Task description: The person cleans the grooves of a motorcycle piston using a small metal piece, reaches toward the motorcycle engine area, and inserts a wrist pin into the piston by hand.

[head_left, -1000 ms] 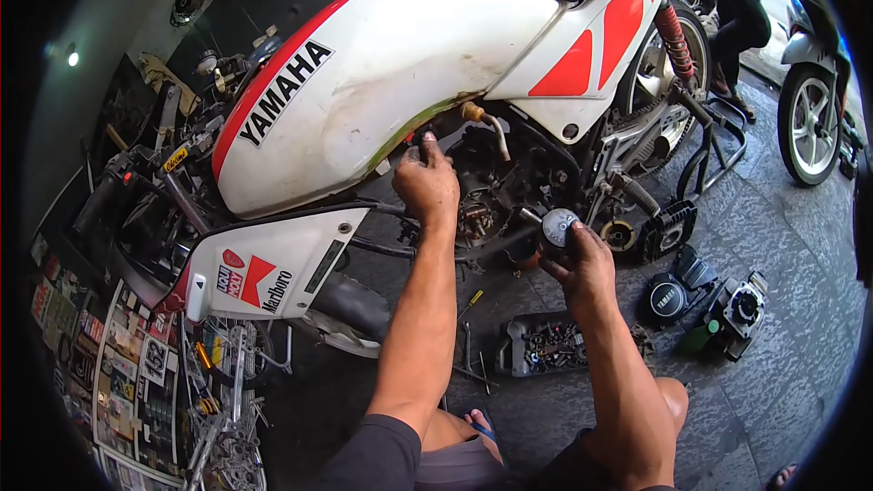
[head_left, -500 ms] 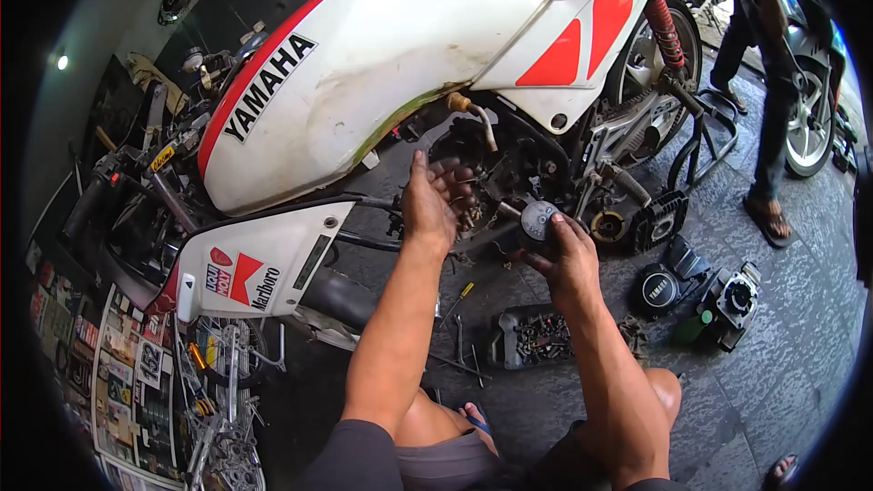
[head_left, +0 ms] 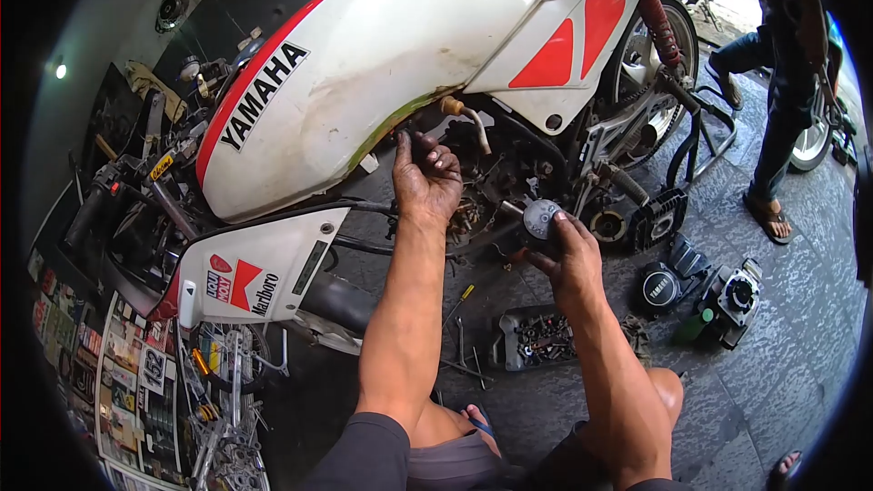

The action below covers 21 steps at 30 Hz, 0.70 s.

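My left hand [head_left: 426, 178] is raised under the rear lower edge of the white fuel tank [head_left: 364, 82], its fingers curled together; anything between them is too small to make out. My right hand [head_left: 571, 259] grips a round grey metal piston [head_left: 540, 217] by its side, flat face up, beside the engine area [head_left: 509, 168] of the motorcycle. A pin-like metal rod [head_left: 511, 207] points left from the piston. Just above and right of my left hand, a bent pipe with a tan end [head_left: 452, 106] sticks out.
On the floor lie a tray of small bolts [head_left: 544, 340], a black Yamaha cover [head_left: 658, 288], a finned cylinder [head_left: 658, 221], an engine part [head_left: 738, 304] and a yellow screwdriver [head_left: 467, 293]. Another person's legs [head_left: 780, 132] are at the right, near a second motorcycle.
My left hand left the spot under the tank, opened, then went back up with fingers curled. The piston in my right hand shifted slightly left. Another person has stepped in at the right.
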Available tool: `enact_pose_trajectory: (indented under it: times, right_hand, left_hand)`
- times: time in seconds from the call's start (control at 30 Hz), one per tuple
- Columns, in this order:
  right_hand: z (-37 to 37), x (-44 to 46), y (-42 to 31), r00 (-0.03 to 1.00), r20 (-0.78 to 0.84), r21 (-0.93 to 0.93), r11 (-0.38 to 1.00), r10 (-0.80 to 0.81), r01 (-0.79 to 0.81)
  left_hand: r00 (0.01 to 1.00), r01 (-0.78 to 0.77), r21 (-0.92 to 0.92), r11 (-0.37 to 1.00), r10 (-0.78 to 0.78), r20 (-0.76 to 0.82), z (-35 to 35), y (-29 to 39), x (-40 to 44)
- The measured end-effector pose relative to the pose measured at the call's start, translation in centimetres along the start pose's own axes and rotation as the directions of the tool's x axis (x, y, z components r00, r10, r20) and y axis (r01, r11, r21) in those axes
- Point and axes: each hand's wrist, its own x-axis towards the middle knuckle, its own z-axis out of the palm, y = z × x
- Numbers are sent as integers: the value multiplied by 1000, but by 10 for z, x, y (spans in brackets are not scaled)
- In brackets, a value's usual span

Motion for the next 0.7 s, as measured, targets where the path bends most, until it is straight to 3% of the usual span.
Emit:
enact_pose_trajectory:
  times: [0.07, 0.13, 0.17, 0.23, 0.27, 0.33, 0.4, 0.43, 0.47, 0.53, 0.57, 0.67, 0.7]
  right_hand:
    - [1, 0, 0, 1000, -12, -14, 1000, 7, -7]
    - [3, -2, 0, 1000, -3, -19, 1000, 15, -15]
    - [4, -3, 0, 1000, 7, -28, 999, 25, -25]
    - [0, -1, 5, 1000, 22, -47, 999, 21, -20]
    - [-2, 0, 7, 999, 40, -60, 998, 17, -15]
    - [-1, -5, 8, 998, 50, -82, 996, 28, -24]
    - [0, -9, 14, 991, 130, -75, 997, 22, -12]
    - [7, -20, 10, 989, 143, -90, 996, 25, -12]
    - [9, -25, 12, 989, 142, -92, 996, 31, -18]
    - [12, -34, 19, 974, 221, -109, 994, 44, -20]
    - [14, -40, 20, 966, 256, -62, 998, 38, -22]
    - [16, -53, 18, 956, 289, -78, 997, 43, -21]
    - [16, -56, 21, 943, 334, -31, 999, 19, -9]
  left_hand:
    - [1000, 9, 8, 1000, -9, 3, 1, -1, -2]
    - [997, -59, 211, 976, 69, -38, 3, -5, -13]
    - [997, -57, 207, 977, 67, -40, 1, -8, -22]
    - [998, 51, 719, 693, -3, -68, -13, -16, -46]
    - [997, 59, 717, 695, -9, -73, -23, -22, -59]
    - [995, 48, 957, 285, 70, -71, -45, -35, -87]
    - [999, 31, 961, 275, 29, -40, -60, -43, -116]
    - [994, -17, 934, 357, -94, 54, -69, -44, -122]
    - [995, -12, 934, 358, -92, 49, -78, -46, -129]
    - [986, -9, 873, 487, -139, 88, -72, -50, -146]
    - [982, -99, 878, 468, -98, 163, -64, -51, -154]
    - [982, -81, 833, 548, -97, 160, -64, -43, -165]
    - [968, -154, 844, 514, -94, 234, -60, -41, -167]
